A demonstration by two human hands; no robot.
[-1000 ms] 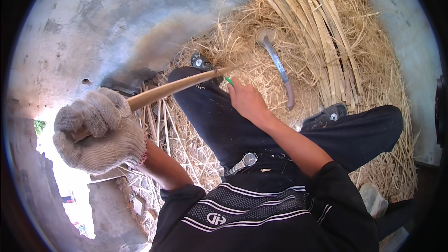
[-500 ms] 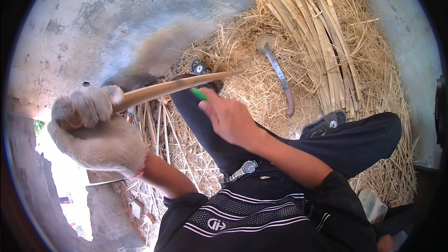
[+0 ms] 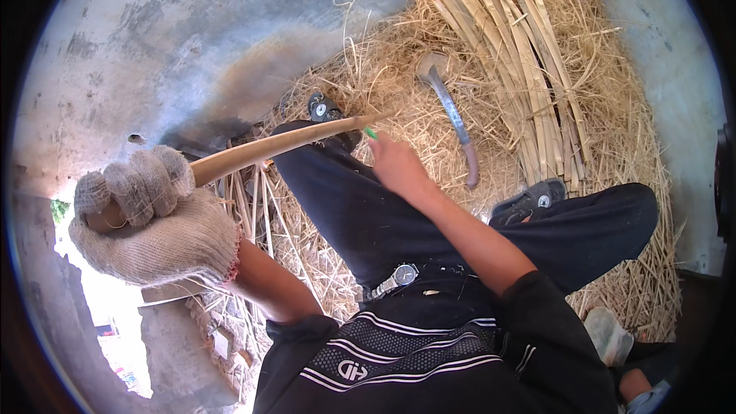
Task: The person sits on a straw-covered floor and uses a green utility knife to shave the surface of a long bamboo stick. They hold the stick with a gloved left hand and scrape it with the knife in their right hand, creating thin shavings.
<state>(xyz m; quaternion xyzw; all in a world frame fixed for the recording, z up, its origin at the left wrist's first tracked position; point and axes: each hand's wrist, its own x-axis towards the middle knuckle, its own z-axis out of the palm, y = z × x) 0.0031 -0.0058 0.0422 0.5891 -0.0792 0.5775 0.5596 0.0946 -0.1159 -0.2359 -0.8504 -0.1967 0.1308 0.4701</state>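
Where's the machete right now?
In the head view, the machete lies amid the straw, above and right of centre, between the right hand and the bundle of strips.

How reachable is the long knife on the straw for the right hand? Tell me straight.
Probably yes: the long knife lies to the right of the right hand with only straw between, though that hand holds a small green-handled tool.
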